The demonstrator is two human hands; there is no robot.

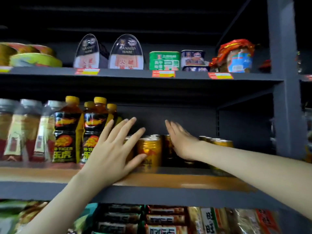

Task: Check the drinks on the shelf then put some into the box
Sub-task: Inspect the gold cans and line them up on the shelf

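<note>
So the gold cans (149, 149) are sitting on the middle shelf (185, 181), bunched right of centre, with a few more of them (221, 143) off to the right behind the person's forearm. Both hands are up at that cluster. The left hand (113, 149) is wide open with its fingers splayed and straight, and its thumb lies across the front can; can't honestly tell if it's pressing on it. The right hand (182, 141) is flat and relaxed too, fingers together, slipped in among the cans and gripping nothing.

Just left of the cans are the yellow-capped bottles (67, 132) with black labels, then grey-capped bottles (25, 129) further left, pretty blurry. The shelf above has canned ham tins (126, 53), a green tin (164, 60), blue tins (192, 58) and a red-wrapped jar (238, 56). Packets (165, 218) fill the shelf below.
</note>
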